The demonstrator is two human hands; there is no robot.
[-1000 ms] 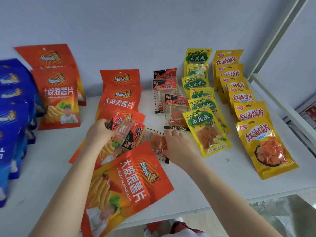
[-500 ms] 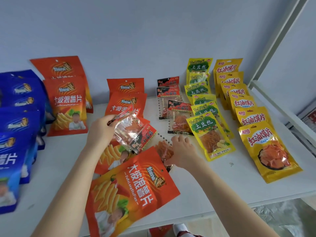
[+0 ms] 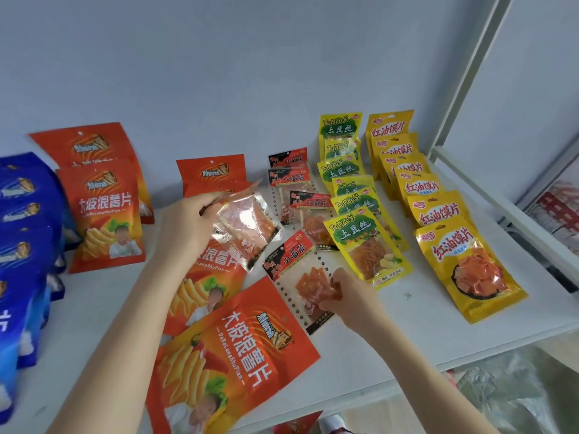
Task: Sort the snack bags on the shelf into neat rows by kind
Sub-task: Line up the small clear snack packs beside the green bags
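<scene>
My left hand (image 3: 188,227) pinches a small clear gluten packet (image 3: 247,227) by its top edge and holds it lifted above the orange chip bags (image 3: 228,355). My right hand (image 3: 351,296) pinches the lower part of a second small packet (image 3: 297,270), which has a red and black header and lies flat on the white shelf (image 3: 391,339). A short row of the same small packets (image 3: 289,180) runs back toward the wall. Beside it stand a row of yellow-green potato shred bags (image 3: 360,242) and a row of yellow bags with red lettering (image 3: 466,264).
Blue chip bags (image 3: 22,245) are stacked at the left edge, with two orange chip bags (image 3: 103,214) leaning on the wall beside them. A white shelf post (image 3: 463,89) and rail bound the right side. The shelf's front edge runs just below my right forearm.
My left hand has lifted one small packet up and right, off the orange bags. The other small packet now lies uncovered on the shelf, and my right hand has slid onto its lower part.
</scene>
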